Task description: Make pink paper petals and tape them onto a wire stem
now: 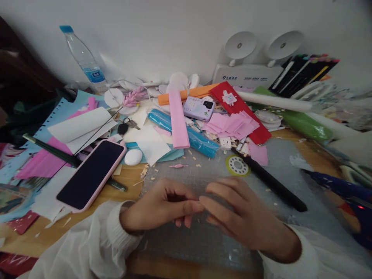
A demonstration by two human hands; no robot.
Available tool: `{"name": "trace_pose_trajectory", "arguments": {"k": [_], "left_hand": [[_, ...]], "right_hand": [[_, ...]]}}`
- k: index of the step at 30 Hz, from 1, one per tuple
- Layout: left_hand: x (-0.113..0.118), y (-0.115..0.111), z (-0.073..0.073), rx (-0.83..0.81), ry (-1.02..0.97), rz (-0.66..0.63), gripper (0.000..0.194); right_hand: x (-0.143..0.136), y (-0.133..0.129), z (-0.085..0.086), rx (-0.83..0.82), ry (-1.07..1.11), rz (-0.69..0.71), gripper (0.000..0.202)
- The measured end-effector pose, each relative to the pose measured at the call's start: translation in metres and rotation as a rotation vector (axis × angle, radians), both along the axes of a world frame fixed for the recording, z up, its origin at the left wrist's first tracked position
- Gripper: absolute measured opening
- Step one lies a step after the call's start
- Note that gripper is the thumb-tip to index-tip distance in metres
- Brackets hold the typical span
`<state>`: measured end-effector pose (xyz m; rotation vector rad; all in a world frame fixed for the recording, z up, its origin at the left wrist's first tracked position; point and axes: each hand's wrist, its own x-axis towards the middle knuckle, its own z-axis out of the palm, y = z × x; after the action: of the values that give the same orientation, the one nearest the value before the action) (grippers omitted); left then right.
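Observation:
My left hand (174, 203) is closed, its thumb and index finger pressed together over the grey cutting mat (186, 248). Opposite it, my right hand (238, 213) curls its fingers inward, fingertips meeting the left thumb tip. Whatever sits between the fingertips is hidden or too small to name. Just beyond the hands lies a small pink twisted piece (178, 166). A white disc with a yellow-green rim and a ring of holes (237, 165) rests past the right hand, beside a black stick-shaped tool (273, 182).
A phone (91, 174) lies left. Behind are pink paper pieces (232, 124), a blue roll (200, 141), a pink strip (178, 124) and a red strip (255, 128). A bottle (87, 62) and router (247, 75) stand by the wall. A dark blue glue gun (343, 186) is right.

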<state>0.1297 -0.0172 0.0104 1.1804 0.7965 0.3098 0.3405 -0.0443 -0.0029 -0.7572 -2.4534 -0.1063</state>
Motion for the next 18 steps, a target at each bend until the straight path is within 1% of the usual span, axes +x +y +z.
{"name": "trace_pose_trajectory", "arguments": {"k": [2,6,9,14,16,17,18], "left_hand": [[-0.001,0.0011,-0.0011,-0.057,-0.011,-0.041,0.028],[-0.0023,0.0018,-0.0043,-0.163,-0.034,-0.077,0.026],[-0.0028,0.0027,-0.0054,-0.183,-0.027,-0.089,0.024],[-0.0024,0.0035,-0.0063,-0.176,-0.014,-0.107,0.023],[-0.0017,0.0026,-0.0065,-0.101,0.003,-0.117,0.022],[-0.0013,0.0019,-0.0066,-0.003,0.013,-0.118,0.022],[-0.0011,0.0011,-0.0068,0.159,0.018,-0.112,0.021]], "right_hand": [[-0.0034,-0.0003,0.0009,0.062,-0.043,0.011,0.012],[-0.0063,-0.0012,0.0016,0.052,-0.11,0.016,0.022],[-0.0052,-0.0008,0.0003,-0.005,-0.145,0.05,0.028],[-0.005,-0.0007,-0.0037,-0.141,-0.121,0.099,0.03],[-0.0058,-0.0017,-0.0037,-0.235,-0.068,0.109,0.032],[-0.0063,-0.0025,-0.0032,-0.3,-0.025,0.115,0.032],[-0.0068,-0.0035,-0.0023,-0.381,0.027,0.112,0.032]]}}
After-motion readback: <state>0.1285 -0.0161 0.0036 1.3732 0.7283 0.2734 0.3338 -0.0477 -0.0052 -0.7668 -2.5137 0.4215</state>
